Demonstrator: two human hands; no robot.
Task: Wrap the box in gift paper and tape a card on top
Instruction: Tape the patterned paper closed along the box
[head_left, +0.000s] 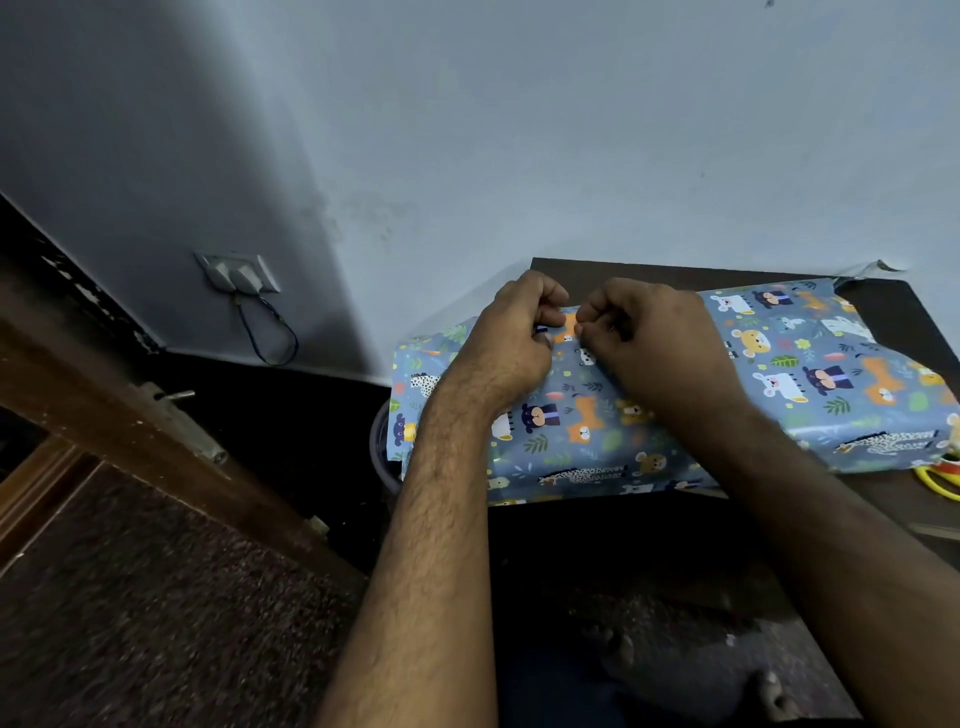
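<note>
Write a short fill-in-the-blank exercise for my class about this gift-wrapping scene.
1. The blue animal-print gift paper covers a ____.
2. The left hand and right hand pinch the paper's ____ edge.
3. The box rests on a dark wooden ____.
4. Yellow-handled scissors lie at the frame's ____ edge.

Missing words: box; far; table; right

We see a dark brown table (883, 306) set against the pale wall, its far left corner showing behind the parcel. Directly on it lies the box wrapped in blue animal-print gift paper (810, 374), its left end reaching out past the table's edge. Just beside the parcel's right end, yellow scissor handles (937, 480) rest on the tabletop.
</note>
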